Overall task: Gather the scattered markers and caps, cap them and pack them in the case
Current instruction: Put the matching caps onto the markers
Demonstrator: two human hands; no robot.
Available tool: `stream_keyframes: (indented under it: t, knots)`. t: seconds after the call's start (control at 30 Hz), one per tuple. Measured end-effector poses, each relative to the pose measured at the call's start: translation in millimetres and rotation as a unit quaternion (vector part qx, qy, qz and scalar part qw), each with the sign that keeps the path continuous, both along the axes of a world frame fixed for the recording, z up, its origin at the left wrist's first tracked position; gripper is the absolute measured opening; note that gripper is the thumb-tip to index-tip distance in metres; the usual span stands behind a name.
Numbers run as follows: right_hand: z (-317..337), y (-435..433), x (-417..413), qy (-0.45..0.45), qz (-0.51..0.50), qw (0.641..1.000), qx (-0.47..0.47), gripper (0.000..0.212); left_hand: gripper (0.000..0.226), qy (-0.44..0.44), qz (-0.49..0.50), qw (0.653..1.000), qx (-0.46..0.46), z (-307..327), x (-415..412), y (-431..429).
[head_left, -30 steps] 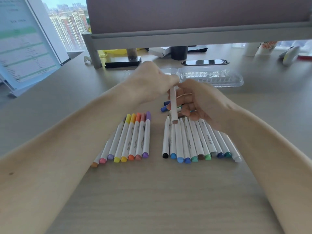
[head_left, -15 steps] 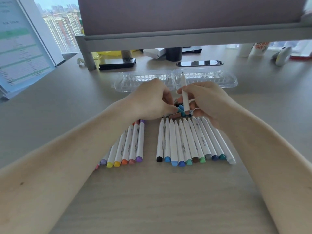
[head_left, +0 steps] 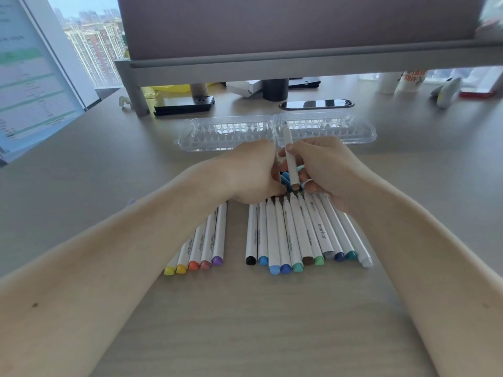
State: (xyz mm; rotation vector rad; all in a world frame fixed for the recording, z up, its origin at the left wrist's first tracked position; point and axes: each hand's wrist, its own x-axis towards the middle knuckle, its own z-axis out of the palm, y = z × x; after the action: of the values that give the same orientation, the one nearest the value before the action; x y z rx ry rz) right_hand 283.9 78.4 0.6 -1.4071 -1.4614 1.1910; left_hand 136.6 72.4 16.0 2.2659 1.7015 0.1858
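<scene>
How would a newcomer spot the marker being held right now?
Start at the clear open case. Just in front, the right hand pinches one white marker. It alone is held up, roughly upright; the other markers lie flat in rows.

Markers, 17 countable. Near-right row: 11 side by side, ends black, blue, light blue, dark blue, mint, brown, green, grey, navy, teal, white. Near-left row: 5 ends showing, yellow, amber, orange, salmon, purple; any others are hidden under the left forearm. Held marker: 1, upright in the right hand. Loose caps between the hands: at least 2 blue, rest hidden, no full count. Clear case, far centre: 1, open, 2 halves. Hands: 2, counting the left hand. Cups, far right: 2. Dark phone, far left: 1.
</scene>
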Motion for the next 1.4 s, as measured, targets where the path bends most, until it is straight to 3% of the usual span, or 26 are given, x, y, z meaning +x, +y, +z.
stream_keyframes:
  t: [0.33, 0.5, 0.63, 0.9, 1.4]
  knots:
    - [-3, 1, -2, -0.035, 0.031, 0.999, 0.021, 0.026, 0.012, -0.135, 0.082, 0.986, 0.050, -10, -61, -19]
    - [-7, -7, -8, -0.217, 0.057, 0.955, 0.193, 0.016, 0.011, -0.239, 0.102, 0.955, 0.141, -20, -78, -25]
    - [-5, -11, -10, -0.278, 0.067, 0.926, 0.248, 0.011, 0.009, -0.292, 0.104, 0.935, 0.173, -24, -83, -26]
    - [-8, -7, -5, -0.357, 0.073, 0.878, 0.311, 0.018, 0.011, -0.313, 0.081, 0.931, 0.170, -24, -80, -28]
    - [-15, -5, -6, -0.364, 0.118, 0.851, 0.359, 0.014, 0.011, -0.327, 0.044, 0.937, 0.118, -22, -79, -32]
